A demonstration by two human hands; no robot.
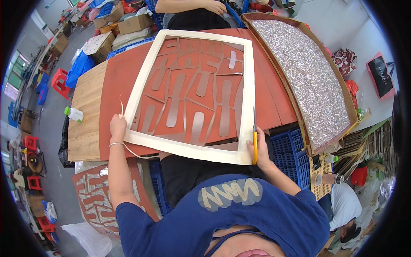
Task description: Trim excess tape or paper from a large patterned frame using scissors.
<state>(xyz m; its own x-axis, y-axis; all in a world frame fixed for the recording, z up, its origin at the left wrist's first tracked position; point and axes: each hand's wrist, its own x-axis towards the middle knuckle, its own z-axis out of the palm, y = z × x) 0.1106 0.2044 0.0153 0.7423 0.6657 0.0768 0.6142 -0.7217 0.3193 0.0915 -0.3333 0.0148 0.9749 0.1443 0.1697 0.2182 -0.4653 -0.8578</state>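
Note:
A large cream rectangular frame [246, 103] lies flat over a red-brown sheet [115, 90] cut into many long shapes, several with rounded strips [201, 83] on them. My left hand [117, 127] grips the frame's near left corner, where a thin cream strip [121, 107] curls up. My right hand [259, 150] sits at the frame's near right corner and holds scissors with a yellow handle [254, 141], blade pointing away along the frame's right side. A wooden table [87, 111] carries it all.
A shallow brown tray [342, 92] filled with glittery silver material stands at the right. Blue crates [291, 150] sit below the table. Another person's hand [214, 6] rests at the far edge. A bottle [73, 114] stands at the table's left. Cut sheets [96, 197] lie by my left side.

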